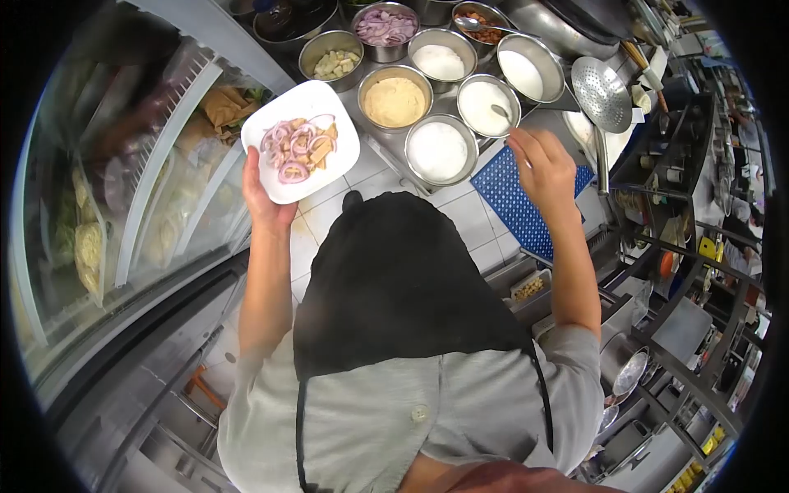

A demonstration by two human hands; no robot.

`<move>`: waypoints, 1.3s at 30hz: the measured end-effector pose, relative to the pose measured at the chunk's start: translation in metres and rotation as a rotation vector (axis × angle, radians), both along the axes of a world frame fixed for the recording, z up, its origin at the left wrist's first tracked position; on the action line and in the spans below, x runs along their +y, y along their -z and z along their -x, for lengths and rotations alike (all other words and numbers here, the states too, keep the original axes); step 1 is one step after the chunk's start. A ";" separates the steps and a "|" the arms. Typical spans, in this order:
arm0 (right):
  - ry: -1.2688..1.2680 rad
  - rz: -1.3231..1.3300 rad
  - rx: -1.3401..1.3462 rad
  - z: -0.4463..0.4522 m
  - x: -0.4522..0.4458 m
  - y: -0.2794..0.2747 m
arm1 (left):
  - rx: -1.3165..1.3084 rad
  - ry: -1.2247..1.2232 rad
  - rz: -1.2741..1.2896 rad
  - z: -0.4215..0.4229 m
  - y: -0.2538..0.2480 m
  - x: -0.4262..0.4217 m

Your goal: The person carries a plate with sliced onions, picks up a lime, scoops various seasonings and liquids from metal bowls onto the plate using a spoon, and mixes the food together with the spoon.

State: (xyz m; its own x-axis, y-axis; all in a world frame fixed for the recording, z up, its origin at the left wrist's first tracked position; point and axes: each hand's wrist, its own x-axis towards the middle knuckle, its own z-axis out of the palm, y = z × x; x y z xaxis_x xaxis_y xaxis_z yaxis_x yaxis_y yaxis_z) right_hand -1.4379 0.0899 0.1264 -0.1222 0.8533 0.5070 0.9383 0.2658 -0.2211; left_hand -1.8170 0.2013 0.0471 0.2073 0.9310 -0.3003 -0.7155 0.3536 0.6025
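Note:
My left hand [267,193] grips the rim of a white square bowl [341,168], with the thumb along its side. Inside it lie sliced red onion rings [293,171] and light brown pieces [323,150]. My right hand [542,168] has its fingers pinched together at the handle end of a spoon [500,110]. That spoon's bowl rests in a metal container of white powder or grains [485,105]. Just in front of it is another metal container with white contents [437,150]. A container of pale yellow powder [395,101] stands to the left.
Behind are more metal containers, with chopped purple onion [386,26], pale cubes [335,64] and white contents [521,76]. A perforated skimmer [602,94] lies at the right. A blue patterned cloth [509,197] hangs below my right hand. Glass-fronted shelves [156,172] stand at the left.

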 end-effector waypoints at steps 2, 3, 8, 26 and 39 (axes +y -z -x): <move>0.051 -0.045 -0.031 0.003 -0.012 0.001 | -0.016 -0.005 0.013 -0.002 0.003 0.008; 0.064 -0.033 -0.055 -0.003 -0.013 0.008 | -0.017 -0.009 0.017 -0.004 0.001 0.011; 0.248 -0.211 0.162 0.005 -0.012 0.004 | -0.017 0.037 0.029 0.001 0.007 0.017; 0.436 0.172 1.046 0.072 -0.002 0.059 | 0.028 0.119 0.057 0.001 0.009 0.012; 0.497 0.013 1.579 0.035 -0.008 0.028 | 0.020 0.196 0.106 -0.007 0.016 0.021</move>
